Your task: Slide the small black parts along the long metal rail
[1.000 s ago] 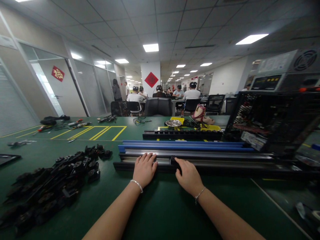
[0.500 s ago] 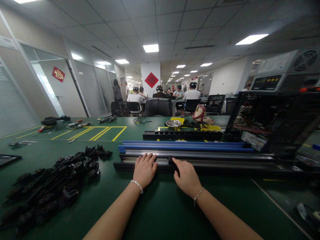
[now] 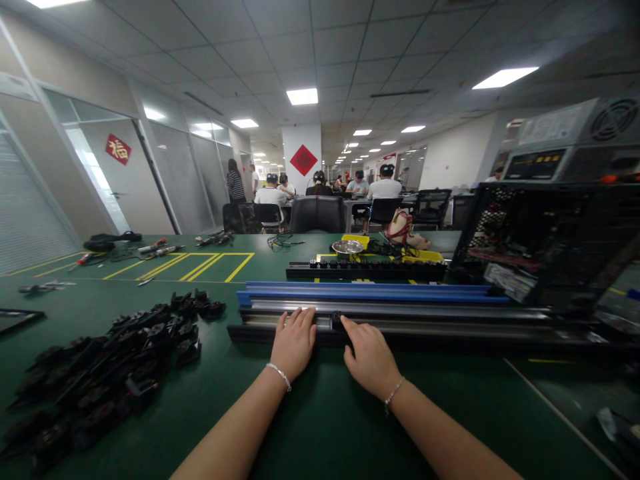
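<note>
My left hand lies flat on the near black rail, its fingers stretched across the metal channel. A small black block sits in that channel between my two hands. The index fingertip of my right hand touches the block's right side, with the thumb held apart lower down. Neither hand is wrapped round anything. Behind the near rail run a second rail with a silvery channel and a blue rail, all roughly parallel.
A heap of black parts spreads over the green table at left. A black rail carrying a row of small blocks lies farther back, near a metal bowl. An opened computer case stands at right. Several people sit beyond.
The black block and my right hand have shifted slightly left along the rail. My left hand has moved a little to the right, narrowing the gap between the hands.
</note>
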